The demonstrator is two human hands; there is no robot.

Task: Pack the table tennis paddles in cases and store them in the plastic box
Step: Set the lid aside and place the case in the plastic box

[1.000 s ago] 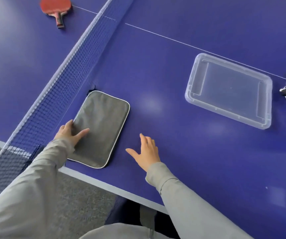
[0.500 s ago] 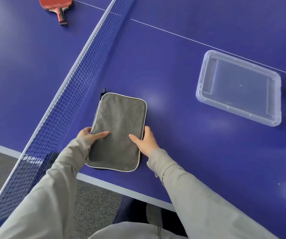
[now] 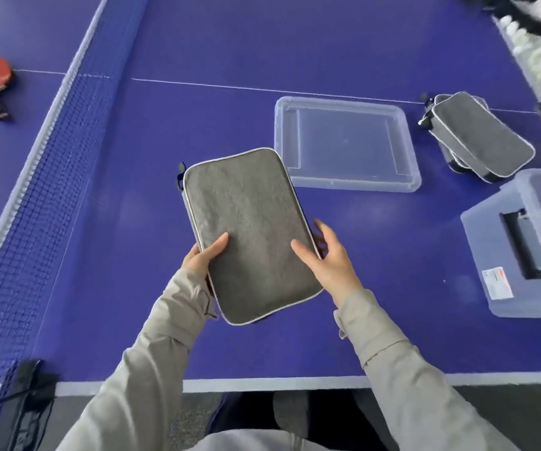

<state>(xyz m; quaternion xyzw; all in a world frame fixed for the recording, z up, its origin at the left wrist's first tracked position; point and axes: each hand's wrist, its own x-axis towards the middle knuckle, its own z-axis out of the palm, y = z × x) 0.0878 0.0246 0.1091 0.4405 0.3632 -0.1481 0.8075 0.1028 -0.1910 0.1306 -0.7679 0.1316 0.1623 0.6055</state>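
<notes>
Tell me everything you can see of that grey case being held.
The grey case is a flat rounded rectangle of felt-like fabric, edged with pale piping, a dark zip pull at its far left corner. It looks closed. The left hand and right hand pinch its long sides towards the near end, thumbs on top, holding it slightly tilted above the blue table.
</notes>
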